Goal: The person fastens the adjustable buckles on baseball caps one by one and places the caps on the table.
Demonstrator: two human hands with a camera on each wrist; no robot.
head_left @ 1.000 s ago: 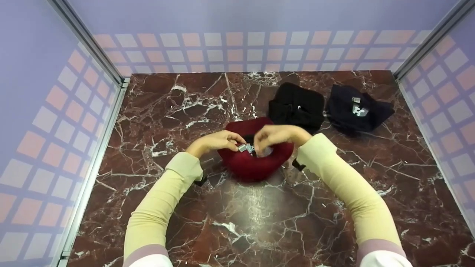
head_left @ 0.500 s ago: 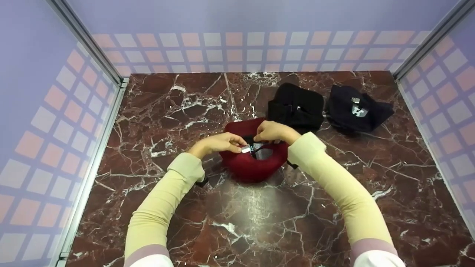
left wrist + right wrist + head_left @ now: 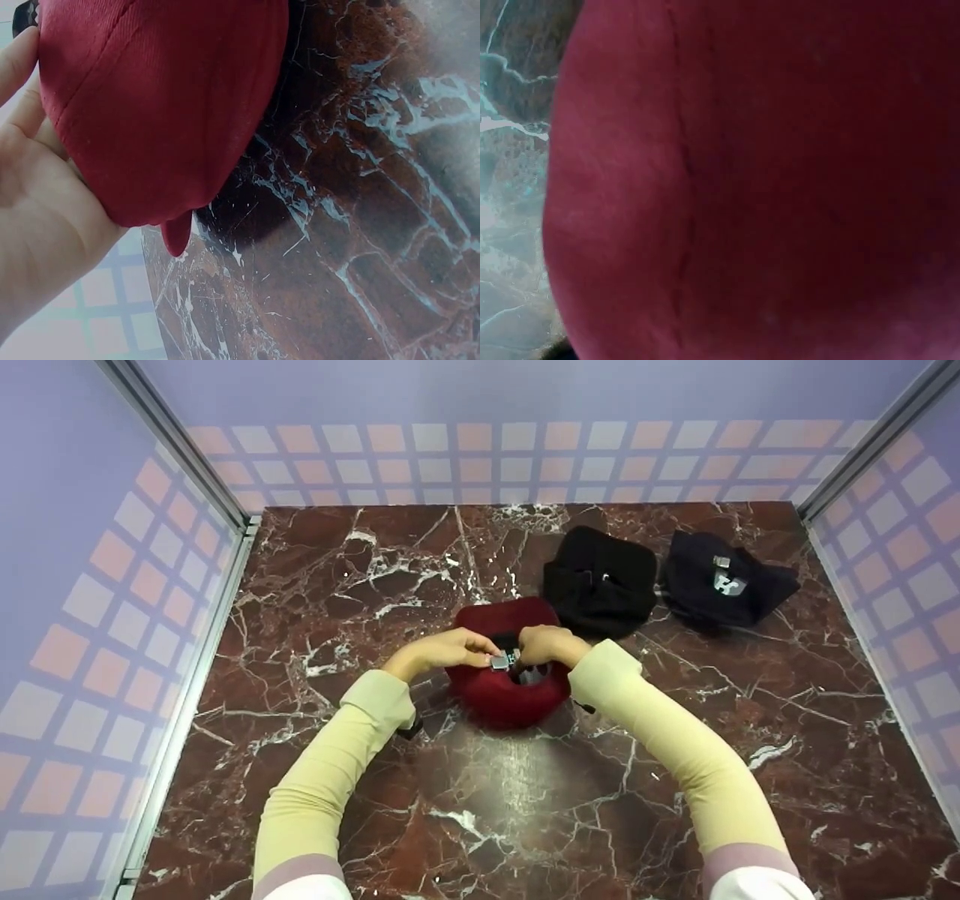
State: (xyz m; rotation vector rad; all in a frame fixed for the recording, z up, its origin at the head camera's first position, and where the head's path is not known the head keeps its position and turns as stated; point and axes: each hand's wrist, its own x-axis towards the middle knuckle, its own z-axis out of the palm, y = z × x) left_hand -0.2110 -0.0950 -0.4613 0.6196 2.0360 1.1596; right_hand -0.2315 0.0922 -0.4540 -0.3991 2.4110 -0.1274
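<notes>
A red baseball cap (image 3: 510,705) is between both hands at the middle of the table, its back opening turned up. My left hand (image 3: 442,650) pinches the cap's silver metal buckle (image 3: 499,661) between thumb and fingertips. In the left wrist view, the left palm (image 3: 45,195) lies along the cap's crown (image 3: 165,112). Across the opening, my right hand (image 3: 553,646) has its fingers curled down, pinching the cap's dark strap beside the buckle. Red cloth (image 3: 742,187) fills most of the right wrist view and hides that hand.
A black cap (image 3: 600,577) lies just behind and right of the red one. Farther right is a navy cap (image 3: 712,577) with a small buckle and a white patch. Tiled panels (image 3: 517,461) wall in the marble-patterned table (image 3: 360,825) at the back and sides.
My right hand first moved up and pulled on the strap, then came down and left, close to the buckle. My left hand has stayed at the buckle.
</notes>
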